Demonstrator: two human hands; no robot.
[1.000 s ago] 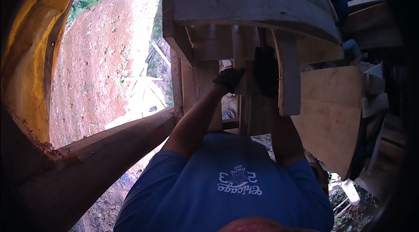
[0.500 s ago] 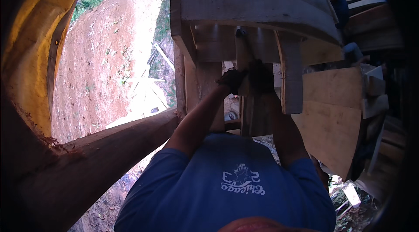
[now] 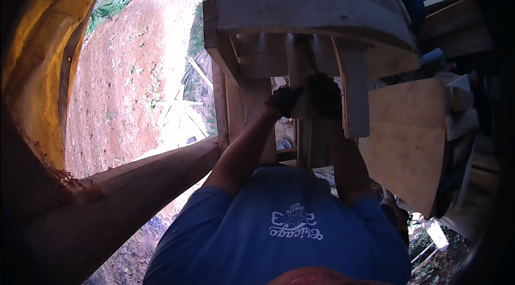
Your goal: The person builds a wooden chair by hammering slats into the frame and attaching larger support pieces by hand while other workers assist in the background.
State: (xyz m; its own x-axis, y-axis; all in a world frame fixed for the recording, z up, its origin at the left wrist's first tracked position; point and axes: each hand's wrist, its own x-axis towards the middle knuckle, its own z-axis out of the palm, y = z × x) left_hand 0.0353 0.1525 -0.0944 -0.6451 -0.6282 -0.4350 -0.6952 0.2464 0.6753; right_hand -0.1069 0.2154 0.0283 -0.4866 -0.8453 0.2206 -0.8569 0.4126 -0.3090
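Note:
Both my hands wear dark gloves and reach into a wooden frame built of pale boards. My left hand [image 3: 285, 101] is closed on the edge of a narrow upright board [image 3: 296, 78]. Just to its right, my right hand [image 3: 324, 95] grips the handle of a hammer [image 3: 307, 55], whose head is blurred near the top of that board. Behind the hammer head runs a crosswise board [image 3: 261, 55] of the frame. A short board [image 3: 354, 89] hangs down to the right of my right hand. Shadow hides my separate fingers.
Wide planks [image 3: 311, 8] form the frame's top ahead of me. A thick beam [image 3: 155, 175] slants across the lower left, beside a yellow sheet [image 3: 40, 54]. Stacked boards [image 3: 405, 129] stand at the right. A person in dark clothes [image 3: 410, 0] is at the far right.
The hammer head has shifted slightly right and toward me, and it is now blurred. My right hand has turned a little. My left hand stays at the narrow board.

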